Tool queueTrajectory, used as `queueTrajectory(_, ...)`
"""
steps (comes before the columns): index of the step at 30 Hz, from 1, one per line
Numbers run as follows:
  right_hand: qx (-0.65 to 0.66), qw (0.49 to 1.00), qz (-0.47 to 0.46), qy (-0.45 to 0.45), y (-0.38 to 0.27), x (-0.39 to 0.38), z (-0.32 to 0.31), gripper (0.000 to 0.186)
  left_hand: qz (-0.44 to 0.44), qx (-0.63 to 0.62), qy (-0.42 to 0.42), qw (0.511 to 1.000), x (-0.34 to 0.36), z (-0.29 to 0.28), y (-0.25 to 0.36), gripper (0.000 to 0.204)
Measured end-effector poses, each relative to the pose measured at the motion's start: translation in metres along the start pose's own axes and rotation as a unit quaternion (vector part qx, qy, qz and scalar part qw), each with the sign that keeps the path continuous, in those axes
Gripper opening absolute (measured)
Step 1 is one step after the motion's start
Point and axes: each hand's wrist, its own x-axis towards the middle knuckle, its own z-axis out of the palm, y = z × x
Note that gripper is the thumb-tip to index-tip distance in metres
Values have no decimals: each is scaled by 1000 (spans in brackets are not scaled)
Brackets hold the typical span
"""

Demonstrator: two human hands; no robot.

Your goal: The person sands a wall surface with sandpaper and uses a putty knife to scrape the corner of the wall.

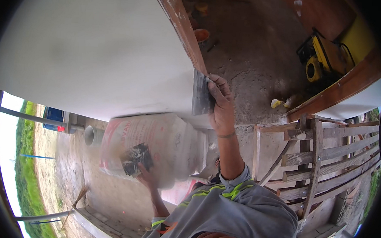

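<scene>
My right hand [221, 97] is raised to the edge of the white wall [108, 50], where the wall meets the brown wooden door frame [182, 28]. Its fingers pinch a dark, flat rectangular scraper blade [201, 96], whose face lies along the wall edge. Lower and to the left, my left hand [145, 175] grips a black flat square plate [137, 158] smeared with pale, paste-like stuff. That plate is in front of the stacked white bags [172, 139] with red print, apart from the wall.
Beyond the frame, a yellow and black machine [325, 57] and an orange bucket [201, 35] stand on the rough floor. A wooden slatted barrier [317, 164] is to the right. A grey pipe [93, 136] and a broom [81, 195] are at the left.
</scene>
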Motion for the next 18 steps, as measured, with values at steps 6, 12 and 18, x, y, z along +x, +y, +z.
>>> queueTrajectory(6, 58, 998, -2, 12, 16, -9, 3, 18, -43, -42, -13, 998, 1, 0, -19, 53)
queueTrajectory(12, 93, 995, 27, 13, 17, -12, 9, 19, -145, -78, -41, 985, 5, 1, -32, 52)
queueTrajectory(18, 104, 994, 24, 8, 13, -9, 7, 20, -27, 15, -9, 999, 1, 3, -15, 51)
